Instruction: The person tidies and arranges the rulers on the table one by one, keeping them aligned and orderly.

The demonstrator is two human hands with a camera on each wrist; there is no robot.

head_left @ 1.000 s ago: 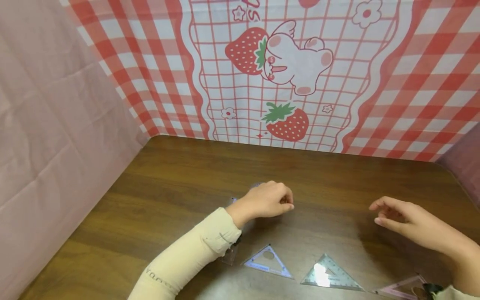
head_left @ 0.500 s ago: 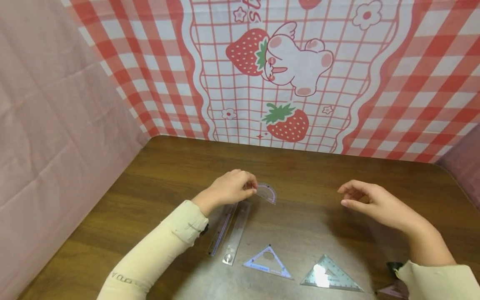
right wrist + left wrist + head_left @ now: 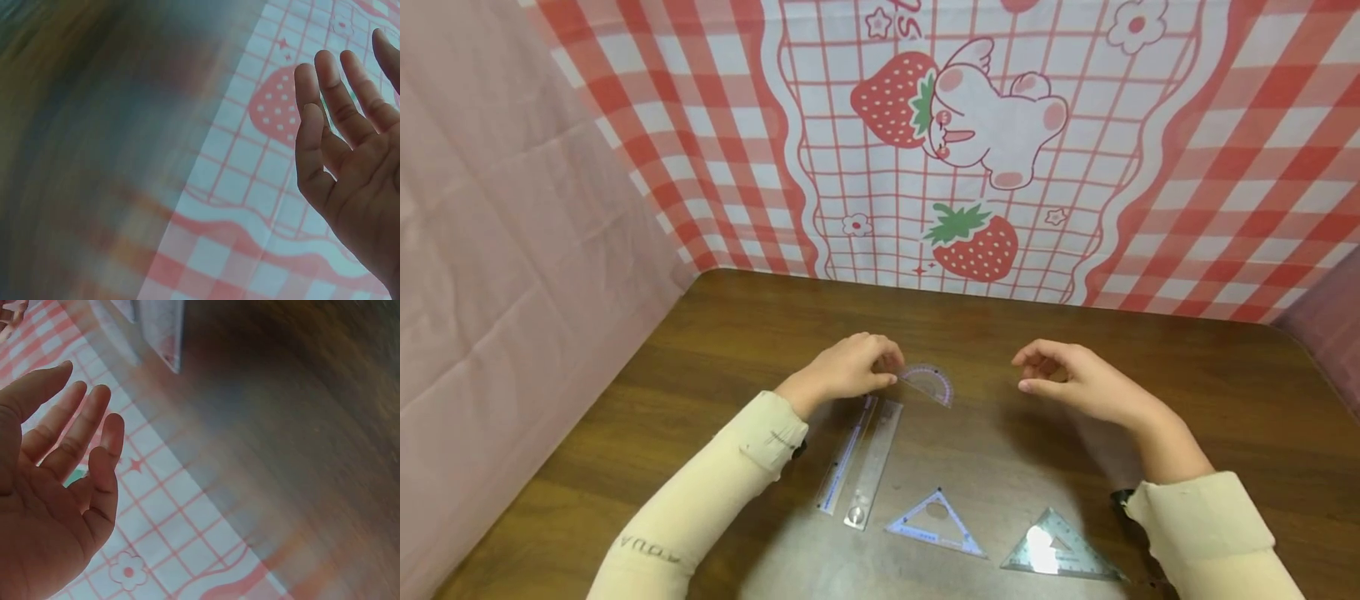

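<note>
In the head view my left hand [image 3: 847, 367] hovers over the table with its fingers loosely bent, its fingertips right at the left end of a clear protractor [image 3: 932, 384]. Nothing shows between those fingers in the left wrist view, where the palm [image 3: 47, 512] faces the camera. Below that hand lie two clear rulers side by side, one with purple markings [image 3: 847, 458] and a plain one [image 3: 877, 462]. My right hand [image 3: 1086, 382] hangs in the air right of the protractor. Its fingers [image 3: 340, 106] are relaxed and hold nothing.
Nearer the front of the wooden table [image 3: 700, 350] lie a purple set square [image 3: 925, 534] and a greenish set square [image 3: 1086, 563] with a bright glare. Behind the table hangs a red-and-white checked cloth [image 3: 730, 167]; a pink cloth [image 3: 512, 250] covers the left side.
My left hand has moved left, uncovering the rulers and protractor. My right hand has come left and farther forward, and its sleeve now hides the pink set square. The other pieces have stayed put.
</note>
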